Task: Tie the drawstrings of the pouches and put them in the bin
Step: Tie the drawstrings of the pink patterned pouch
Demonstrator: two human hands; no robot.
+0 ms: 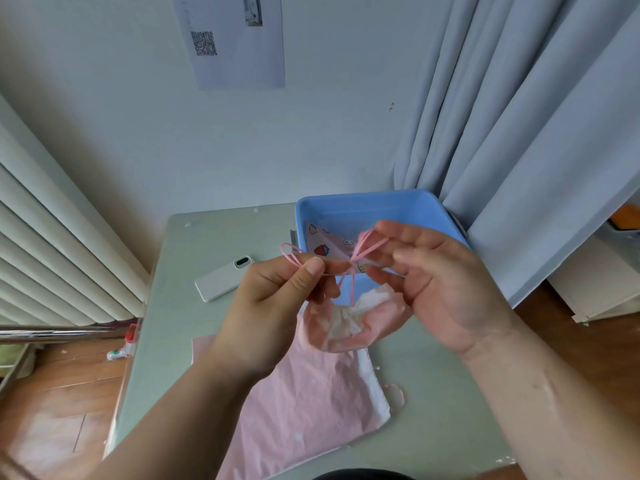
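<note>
A white phone lies near the bench's left edge, with bare surface around it. My left hand pinches one loop of the pink drawstring, thumb on top; its free end curls past my fingers. The pouch hangs gathered below the knot, raised over the bench, its lower part hidden behind my palms. More pink pouches lie flat beneath, cut off by my forearm. My right hand grips the other loop between fingertips. Behind it sits the blue bin with a printed pouch inside, half covered by my hands; a curtain touches the bin's right corner.
</note>
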